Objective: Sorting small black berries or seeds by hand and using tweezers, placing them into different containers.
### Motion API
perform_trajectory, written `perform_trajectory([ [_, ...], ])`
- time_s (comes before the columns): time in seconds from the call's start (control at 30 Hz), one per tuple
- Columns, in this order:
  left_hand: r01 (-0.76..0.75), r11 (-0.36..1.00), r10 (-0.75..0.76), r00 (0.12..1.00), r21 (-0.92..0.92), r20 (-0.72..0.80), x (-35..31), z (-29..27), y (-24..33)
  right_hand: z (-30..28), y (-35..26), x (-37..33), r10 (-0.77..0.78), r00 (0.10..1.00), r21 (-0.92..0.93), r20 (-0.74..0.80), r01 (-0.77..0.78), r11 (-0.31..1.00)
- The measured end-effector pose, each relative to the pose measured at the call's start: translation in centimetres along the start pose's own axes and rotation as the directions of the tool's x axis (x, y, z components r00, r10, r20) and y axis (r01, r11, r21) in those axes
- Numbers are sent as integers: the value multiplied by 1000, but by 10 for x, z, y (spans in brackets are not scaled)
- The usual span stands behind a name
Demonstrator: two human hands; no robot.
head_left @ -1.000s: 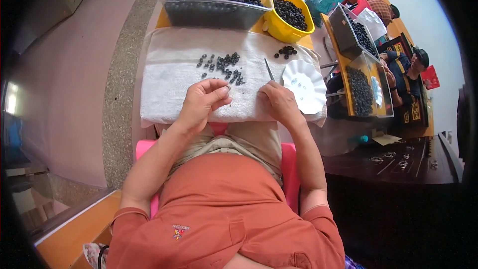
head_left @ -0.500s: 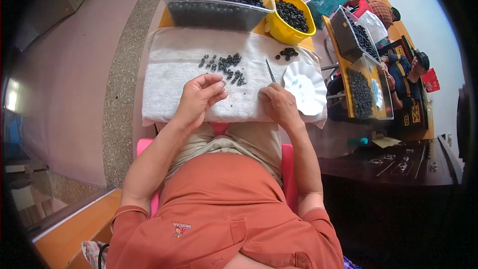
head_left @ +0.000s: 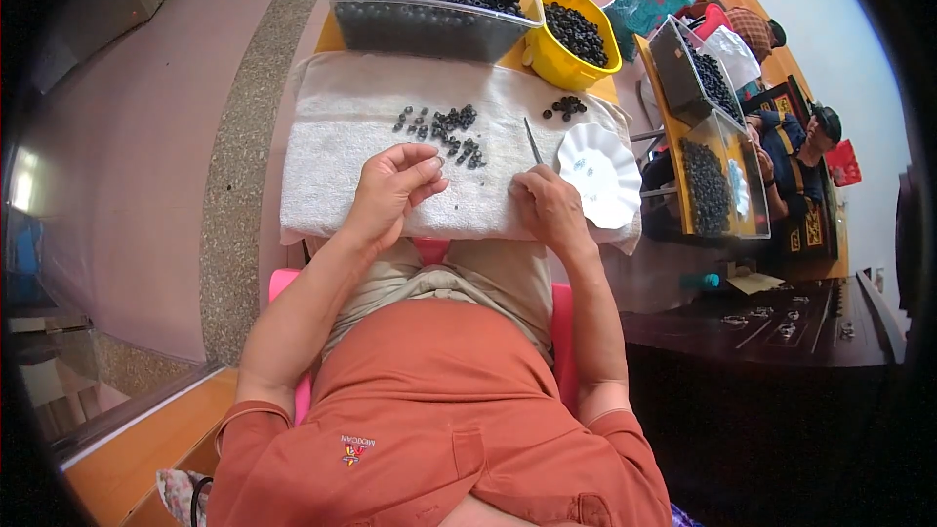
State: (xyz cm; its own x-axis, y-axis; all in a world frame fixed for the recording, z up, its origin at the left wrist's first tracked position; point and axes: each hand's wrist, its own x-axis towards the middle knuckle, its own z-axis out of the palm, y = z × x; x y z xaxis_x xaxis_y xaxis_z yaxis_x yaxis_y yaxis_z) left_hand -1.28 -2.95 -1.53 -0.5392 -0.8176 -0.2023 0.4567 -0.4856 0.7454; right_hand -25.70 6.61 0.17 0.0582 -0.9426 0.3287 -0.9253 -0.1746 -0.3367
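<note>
My left hand (head_left: 395,190) is closed in a pinch above the white towel (head_left: 337,161), thumb and fingertips together. A small dark bit shows at the fingertips, too small to name. Just beyond it lies a loose cluster of small black ring-like parts (head_left: 454,122). My right hand (head_left: 549,203) rests low over the towel, fingers curled around a slim dark pointed tool (head_left: 532,140) whose tip sticks out away from me. Right beside that hand is a white fluted dish (head_left: 610,197) with a few small bits in it. Beyond the dish sits a smaller pile of black parts (head_left: 566,107).
A clear plastic bin (head_left: 429,31) heaped with black parts stands at the far side, a yellow tub (head_left: 571,63) of them beside it. To the right, another person (head_left: 795,151) sits at a table with more bins (head_left: 708,185). A dark wooden surface (head_left: 761,332) is nearer right.
Both hands keep nearly the same place and grip. The whole view has shifted very slightly.
</note>
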Motion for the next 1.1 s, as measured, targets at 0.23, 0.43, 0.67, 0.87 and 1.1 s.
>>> perform_trajectory([
  [0.23, -8, 1000, 8, 1000, 3, -24, 0, 1, 2, -4, 3, -1, 88, 996, 143, -25, -84, 986],
  [0.43, -23, 1000, 23, 999, -1, -33, 2, -1, 4, -26, 12, 7, 176, 963, 417, -205, -77, 906],
  [0.67, -16, 1000, 16, 1000, -26, -25, 1, -1, 5, -33, 20, 10, 218, 958, 468, -187, -109, 877],
  [0.87, -30, 999, 29, 999, -37, -26, 3, -4, 4, -23, -7, 31, 71, 996, 351, -59, -46, 935],
  [1.1, -26, 998, 23, 998, -51, -54, 3, -3, 4, 1, -28, 64, -254, 967, 37, 21, 253, 967],
])
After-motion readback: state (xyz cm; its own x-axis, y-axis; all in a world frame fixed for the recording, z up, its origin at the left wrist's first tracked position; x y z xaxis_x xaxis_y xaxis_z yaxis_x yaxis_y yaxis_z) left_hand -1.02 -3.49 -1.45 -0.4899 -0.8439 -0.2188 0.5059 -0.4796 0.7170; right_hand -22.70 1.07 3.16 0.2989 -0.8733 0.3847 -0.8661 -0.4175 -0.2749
